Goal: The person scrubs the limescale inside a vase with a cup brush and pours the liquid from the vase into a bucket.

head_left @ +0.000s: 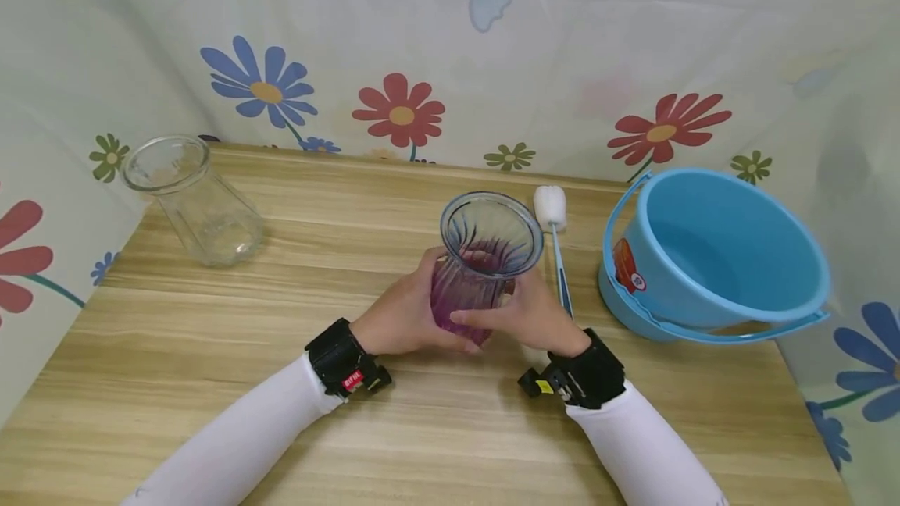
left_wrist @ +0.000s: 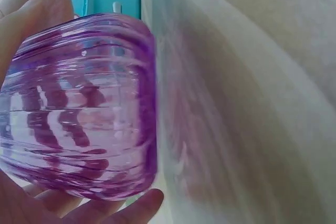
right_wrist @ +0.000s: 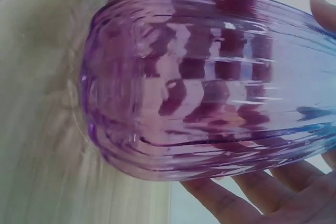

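Note:
A ribbed glass vase (head_left: 492, 236), purple at the base and bluish at the flared rim, is held between both hands at the middle of the table. My left hand (head_left: 404, 311) grips its left side, with fingers reaching behind the glass. On the opposite side my right hand (head_left: 537, 315) holds it, thumb across the front. In the left wrist view the purple base of the vase (left_wrist: 84, 108) sits close over the wood. Fingers show through and beneath the glass vase (right_wrist: 178, 82) in the right wrist view.
A clear glass vase (head_left: 211, 209) stands at the back left of the wooden table (head_left: 316, 443). Right of the held vase lies a white sponge-headed bottle brush (head_left: 551, 208) with a blue handle. A light blue bucket (head_left: 724, 256) stands at the right, its handle hanging down in front.

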`<action>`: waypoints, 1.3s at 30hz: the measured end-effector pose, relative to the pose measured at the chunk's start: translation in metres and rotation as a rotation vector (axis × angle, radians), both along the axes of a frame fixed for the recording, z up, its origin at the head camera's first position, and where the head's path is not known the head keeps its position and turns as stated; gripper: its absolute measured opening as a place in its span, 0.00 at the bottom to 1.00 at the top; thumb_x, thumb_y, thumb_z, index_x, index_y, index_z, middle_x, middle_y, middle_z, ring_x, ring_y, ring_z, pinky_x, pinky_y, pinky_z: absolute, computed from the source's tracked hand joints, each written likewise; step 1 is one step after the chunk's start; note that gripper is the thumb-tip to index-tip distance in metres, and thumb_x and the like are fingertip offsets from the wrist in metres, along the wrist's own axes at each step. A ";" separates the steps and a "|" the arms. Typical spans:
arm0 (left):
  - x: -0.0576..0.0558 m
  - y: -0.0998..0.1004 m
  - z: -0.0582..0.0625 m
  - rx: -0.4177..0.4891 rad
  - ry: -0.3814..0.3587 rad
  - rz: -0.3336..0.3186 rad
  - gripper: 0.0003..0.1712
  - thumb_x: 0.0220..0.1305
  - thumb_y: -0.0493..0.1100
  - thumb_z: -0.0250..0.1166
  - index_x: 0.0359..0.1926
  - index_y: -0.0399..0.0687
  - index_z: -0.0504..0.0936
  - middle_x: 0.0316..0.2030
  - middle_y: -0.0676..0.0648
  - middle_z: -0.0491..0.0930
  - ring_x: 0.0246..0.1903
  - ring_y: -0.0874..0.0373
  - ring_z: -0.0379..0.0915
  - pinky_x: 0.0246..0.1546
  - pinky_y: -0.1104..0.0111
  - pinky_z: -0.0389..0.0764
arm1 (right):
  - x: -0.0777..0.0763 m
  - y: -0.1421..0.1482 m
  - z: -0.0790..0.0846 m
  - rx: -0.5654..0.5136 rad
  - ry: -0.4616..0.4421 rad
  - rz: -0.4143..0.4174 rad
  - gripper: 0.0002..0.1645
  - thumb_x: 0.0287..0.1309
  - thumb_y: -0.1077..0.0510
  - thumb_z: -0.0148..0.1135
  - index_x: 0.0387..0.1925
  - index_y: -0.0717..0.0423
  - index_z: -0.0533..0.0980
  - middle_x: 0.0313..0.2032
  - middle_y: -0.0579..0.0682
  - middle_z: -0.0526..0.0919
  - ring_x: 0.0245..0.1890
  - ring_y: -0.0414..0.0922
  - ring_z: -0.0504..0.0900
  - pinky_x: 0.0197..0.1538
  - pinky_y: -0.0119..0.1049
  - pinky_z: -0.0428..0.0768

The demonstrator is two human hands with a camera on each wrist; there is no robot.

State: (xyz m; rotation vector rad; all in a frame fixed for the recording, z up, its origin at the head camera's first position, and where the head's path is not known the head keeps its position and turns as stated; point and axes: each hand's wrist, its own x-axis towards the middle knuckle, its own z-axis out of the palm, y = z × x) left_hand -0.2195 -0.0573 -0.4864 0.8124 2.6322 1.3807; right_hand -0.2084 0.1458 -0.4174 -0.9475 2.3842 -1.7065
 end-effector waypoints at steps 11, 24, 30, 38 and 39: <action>-0.003 -0.003 0.012 0.001 -0.003 0.019 0.76 0.25 0.74 0.77 0.72 0.63 0.43 0.65 0.54 0.63 0.55 0.65 0.64 0.55 0.56 0.74 | -0.010 0.025 -0.001 -0.232 -0.146 -0.157 0.43 0.49 0.66 0.72 0.64 0.51 0.62 0.56 0.55 0.74 0.55 0.50 0.73 0.56 0.38 0.78; 0.010 0.014 0.060 0.316 -0.032 -0.004 0.67 0.36 0.43 0.83 0.71 0.52 0.47 0.62 0.43 0.66 0.56 0.60 0.66 0.56 0.54 0.75 | -0.010 0.033 0.007 -0.560 -0.083 -0.241 0.35 0.51 0.72 0.63 0.61 0.56 0.65 0.53 0.55 0.73 0.54 0.56 0.69 0.54 0.35 0.77; 0.001 0.021 0.052 0.412 -0.051 -0.007 0.66 0.39 0.50 0.82 0.72 0.64 0.47 0.62 0.47 0.63 0.53 0.57 0.69 0.48 0.61 0.81 | -0.011 0.034 0.007 -0.805 -0.093 -0.163 0.31 0.53 0.72 0.61 0.59 0.59 0.64 0.53 0.59 0.74 0.55 0.58 0.70 0.53 0.40 0.80; 0.008 0.031 0.080 0.546 -0.091 -0.016 0.65 0.43 0.33 0.79 0.74 0.62 0.48 0.64 0.43 0.62 0.52 0.54 0.72 0.47 0.57 0.82 | -0.016 0.041 0.012 -0.870 -0.051 -0.135 0.34 0.55 0.65 0.64 0.62 0.57 0.61 0.54 0.60 0.71 0.55 0.58 0.70 0.55 0.43 0.79; 0.007 0.033 0.082 0.563 -0.089 -0.020 0.64 0.43 0.33 0.78 0.75 0.62 0.48 0.65 0.44 0.61 0.53 0.54 0.71 0.48 0.56 0.81 | -0.017 0.041 0.014 -0.884 -0.049 -0.132 0.35 0.55 0.64 0.64 0.62 0.56 0.60 0.55 0.60 0.71 0.56 0.58 0.69 0.55 0.44 0.79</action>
